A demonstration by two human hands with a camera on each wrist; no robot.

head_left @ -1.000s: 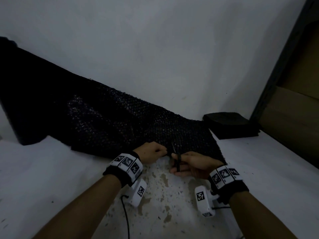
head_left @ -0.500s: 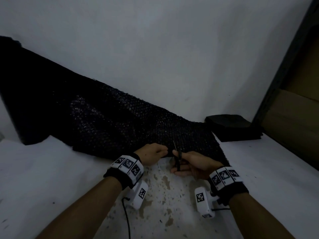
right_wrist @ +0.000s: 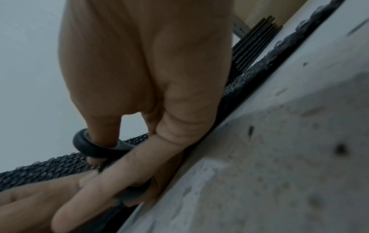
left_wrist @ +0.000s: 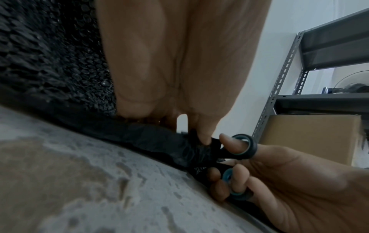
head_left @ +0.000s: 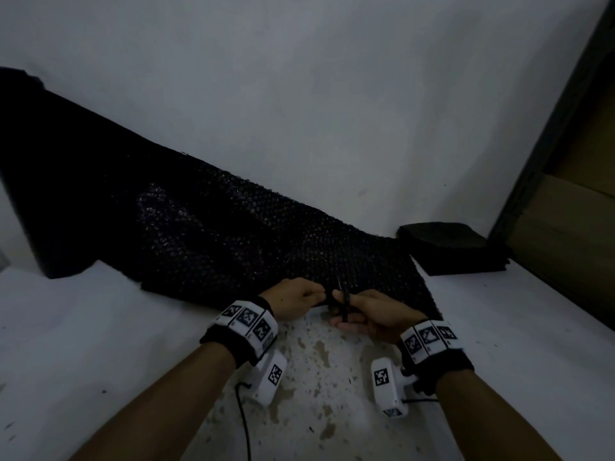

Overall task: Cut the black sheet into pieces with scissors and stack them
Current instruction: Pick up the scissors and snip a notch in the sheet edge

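Right hand [head_left: 376,314] holds the scissors [head_left: 344,302], with the thumb in one ring and other fingers curled through the other ring. Left hand [head_left: 296,299] pinches the near edge of the black sheet [head_left: 216,234], just beside the blades. The two hands are almost touching.

From the grip, the sheet lies straight ahead, away from the person. It looks bumpy, like bubble wrap. Its long side runs from far left, where it climbs up the wall [head_left: 299,94], down to the right on the white table [head_left: 499,327]. The scissors point away from the person, across the short way of the sheet, so I think the cut will run toward the wall. I cannot tell how wide the blades are apart.

A pile of cut black pieces [head_left: 449,247] sits to the right, near the right hand, so that hand is closer for stacking. A metal shelf [left_wrist: 299,63] with a brown box [left_wrist: 311,135] stands past the pile. Nothing blocks the way.
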